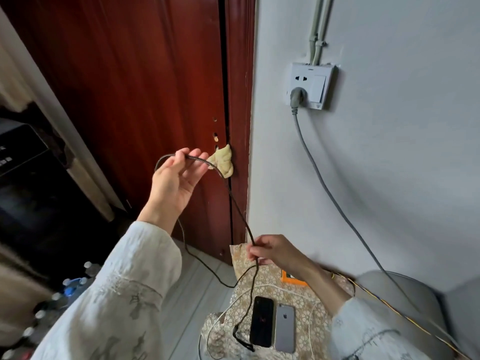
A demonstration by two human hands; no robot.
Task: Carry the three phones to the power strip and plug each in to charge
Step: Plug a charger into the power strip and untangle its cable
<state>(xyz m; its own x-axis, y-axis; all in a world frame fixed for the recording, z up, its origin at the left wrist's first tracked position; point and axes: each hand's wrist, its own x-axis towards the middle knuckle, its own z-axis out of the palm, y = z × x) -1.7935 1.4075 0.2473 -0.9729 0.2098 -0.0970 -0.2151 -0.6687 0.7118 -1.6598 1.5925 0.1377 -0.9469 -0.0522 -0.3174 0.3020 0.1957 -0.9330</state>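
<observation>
My left hand [174, 181] is raised before the red door, its fingers pinching a dark braided cable [235, 203]. The cable runs down to my right hand [272, 252], which pinches it lower, then hangs to a black plug end [240, 337] over the table. Two phones lie side by side on the patterned cloth: a black phone [261, 325] and a grey phone [285, 328], back up. A white cable [223, 311] loops across the cloth around them. I see no third phone and no power strip.
A white wall socket [310, 85] carries a grey plug whose cord [335, 198] drops to the right. An orange item [289, 278] lies behind my right wrist. The small table has a floral cloth [275, 289]. Several bottles [75, 281] stand on the floor at left. A grey cushion [405, 294] sits at right.
</observation>
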